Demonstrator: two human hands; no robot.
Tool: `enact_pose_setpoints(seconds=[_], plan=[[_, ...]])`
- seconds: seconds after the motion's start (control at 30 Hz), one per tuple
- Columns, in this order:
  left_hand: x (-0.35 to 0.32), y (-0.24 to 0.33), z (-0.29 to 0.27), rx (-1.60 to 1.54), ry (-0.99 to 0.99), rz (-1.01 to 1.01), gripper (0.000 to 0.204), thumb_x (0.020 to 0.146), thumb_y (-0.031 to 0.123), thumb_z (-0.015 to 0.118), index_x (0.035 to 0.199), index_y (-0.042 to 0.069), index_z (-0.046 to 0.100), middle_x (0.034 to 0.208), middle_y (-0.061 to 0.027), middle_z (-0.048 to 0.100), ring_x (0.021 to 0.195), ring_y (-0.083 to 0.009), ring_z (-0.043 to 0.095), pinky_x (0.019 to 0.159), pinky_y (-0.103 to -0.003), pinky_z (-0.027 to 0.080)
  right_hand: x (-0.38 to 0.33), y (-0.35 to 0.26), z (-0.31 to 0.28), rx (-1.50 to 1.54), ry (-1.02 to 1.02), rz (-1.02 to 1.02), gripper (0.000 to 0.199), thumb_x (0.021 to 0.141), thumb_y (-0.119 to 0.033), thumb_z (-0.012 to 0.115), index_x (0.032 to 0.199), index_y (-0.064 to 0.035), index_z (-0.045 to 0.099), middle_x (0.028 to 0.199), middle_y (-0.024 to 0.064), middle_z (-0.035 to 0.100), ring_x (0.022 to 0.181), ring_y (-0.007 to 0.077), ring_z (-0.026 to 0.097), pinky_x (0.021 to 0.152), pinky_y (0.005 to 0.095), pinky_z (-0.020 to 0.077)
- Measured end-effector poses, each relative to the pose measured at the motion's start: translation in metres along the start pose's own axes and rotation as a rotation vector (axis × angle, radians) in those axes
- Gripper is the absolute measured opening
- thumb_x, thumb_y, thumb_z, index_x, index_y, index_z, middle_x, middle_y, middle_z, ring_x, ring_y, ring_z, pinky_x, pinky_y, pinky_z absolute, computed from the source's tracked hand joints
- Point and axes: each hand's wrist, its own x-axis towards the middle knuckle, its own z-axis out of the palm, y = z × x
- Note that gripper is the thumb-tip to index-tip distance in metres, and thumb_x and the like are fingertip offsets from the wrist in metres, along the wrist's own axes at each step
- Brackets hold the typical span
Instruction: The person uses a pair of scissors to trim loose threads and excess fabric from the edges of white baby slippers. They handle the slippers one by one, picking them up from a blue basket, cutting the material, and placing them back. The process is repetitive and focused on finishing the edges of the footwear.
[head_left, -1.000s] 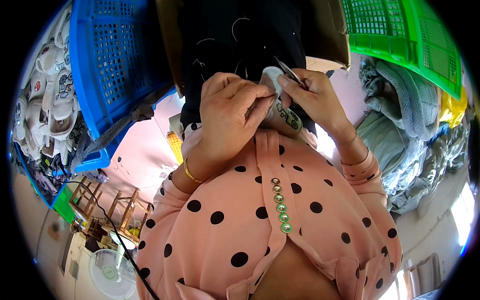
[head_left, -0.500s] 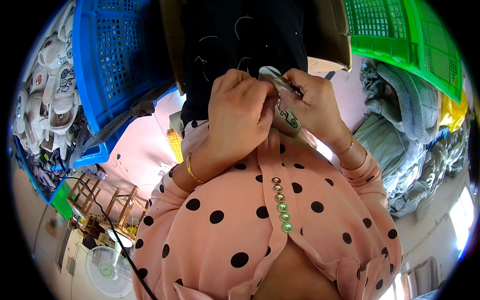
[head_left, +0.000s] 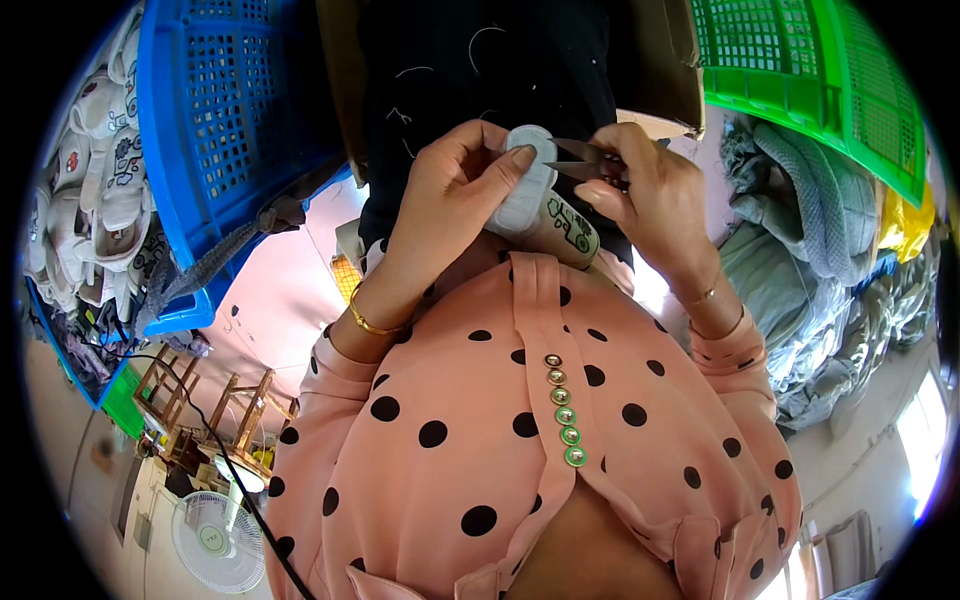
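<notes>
At the far left there is a pile of small white shoes [head_left: 95,190], and next to it a blue plastic crate [head_left: 230,130] with a grid wall. Below them stand a white fan [head_left: 215,540] and some wooden frames [head_left: 215,400].

In the middle, the person wears a pink blouse with black dots [head_left: 520,450]. The left hand [head_left: 445,205] comes up from the lower left and holds a small white shoe [head_left: 535,200]. Its thumb presses on the round sole end at the top, and the other fingers close around the shoe from behind, so the grip is firm and narrow. The long axis of the shoe runs from this upper end down and to the right, where a printed green and black pattern shows.

Just to the right, the right hand [head_left: 650,200] holds small thread snips [head_left: 585,160]. The fingers are closed around the handle part. The thin blades point left, toward the upper end of the shoe, and their tips are at its edge, near the left thumb. Whether the blades are open or closed cannot be told.

At the upper right hangs a green crate [head_left: 800,70], and under it lies a heap of grey and green cloth [head_left: 810,260].
</notes>
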Motion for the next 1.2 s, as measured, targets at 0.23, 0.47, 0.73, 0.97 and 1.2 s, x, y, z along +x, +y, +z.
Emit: enact_pose_setpoints(seconds=[0.23,0.47,0.73,0.97,1.2], plan=[[0.0,0.001,-0.002,-0.065,0.051,-0.021,0.013,0.09,0.012,0.069,0.088,0.0,0.066,0.076,-0.0009,0.065,0.067,-0.0032,0.057,0.059,-0.017,0.044,-0.001,-0.01,-0.014,-0.428,0.001,-0.153,0.045,0.081,-0.054,0.065,0.075,-0.0112,0.052,0.058,0.0001,0.049,0.052,0.0168,0.053,0.046,0.0291,0.0413],[0.0,-0.004,-0.005,-0.072,0.062,-0.003,0.011,0.09,0.012,0.069,0.086,0.002,0.067,0.071,0.0014,0.062,0.06,-0.0008,0.051,0.053,-0.016,0.039,0.002,-0.014,-0.013,-0.531,-0.017,-0.185,0.044,0.075,-0.052,0.069,0.071,-0.013,0.05,0.059,-0.0015,0.045,0.055,0.0138,0.052,0.047,0.0274,0.0405],[-0.001,-0.003,-0.004,-0.031,0.086,-0.012,0.012,0.09,0.012,0.069,0.086,0.001,0.067,0.069,0.0008,0.063,0.058,-0.0005,0.05,0.051,-0.016,0.037,0.004,-0.021,-0.018,-0.59,-0.065,-0.199,0.038,0.073,-0.046,0.072,0.072,-0.0142,0.051,0.061,-0.0023,0.046,0.058,0.013,0.053,0.049,0.027,0.0412],[-0.001,-0.004,-0.005,-0.05,0.086,-0.002,0.011,0.089,0.012,0.07,0.087,0.001,0.068,0.07,-0.0005,0.064,0.058,-0.0012,0.052,0.052,-0.016,0.038,0.005,-0.027,-0.021,-0.598,-0.085,-0.173,0.036,0.076,-0.046,0.07,0.074,-0.0136,0.055,0.062,-0.0011,0.048,0.059,0.0152,0.053,0.05,0.0283,0.0417],[-0.002,-0.002,-0.004,-0.062,0.084,-0.001,0.012,0.089,0.012,0.07,0.087,0.0,0.068,0.074,-0.0018,0.066,0.063,-0.0027,0.058,0.055,-0.016,0.045,0.005,-0.028,-0.022,-0.627,-0.104,-0.187,0.033,0.075,-0.043,0.071,0.074,-0.0149,0.054,0.063,-0.0021,0.046,0.061,0.0133,0.054,0.052,0.0276,0.042]])
